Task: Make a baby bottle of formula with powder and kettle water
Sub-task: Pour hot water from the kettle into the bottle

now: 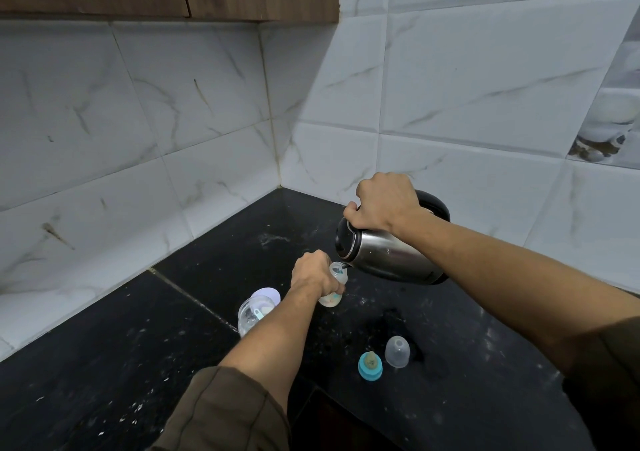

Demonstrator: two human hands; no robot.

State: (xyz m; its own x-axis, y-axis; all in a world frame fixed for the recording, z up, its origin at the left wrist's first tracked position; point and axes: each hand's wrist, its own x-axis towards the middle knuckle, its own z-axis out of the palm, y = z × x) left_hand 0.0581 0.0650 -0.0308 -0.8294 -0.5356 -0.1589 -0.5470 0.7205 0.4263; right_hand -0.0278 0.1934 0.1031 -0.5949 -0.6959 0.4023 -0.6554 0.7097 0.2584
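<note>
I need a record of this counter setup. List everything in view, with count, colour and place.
kettle: one, steel with black lid and handle, tilted above the counter, spout at the bottle mouth
baby bottle: one, clear, upright on the counter at centre
powder jar: one, clear, open, a scoop inside, left of the bottle
teat ring: one, teal, on the counter in front
dome cap: one, clear, right of the teat ring
counter: one, black
left hand: grip closed around the bottle
right hand: grip closed on the kettle handle
</note>
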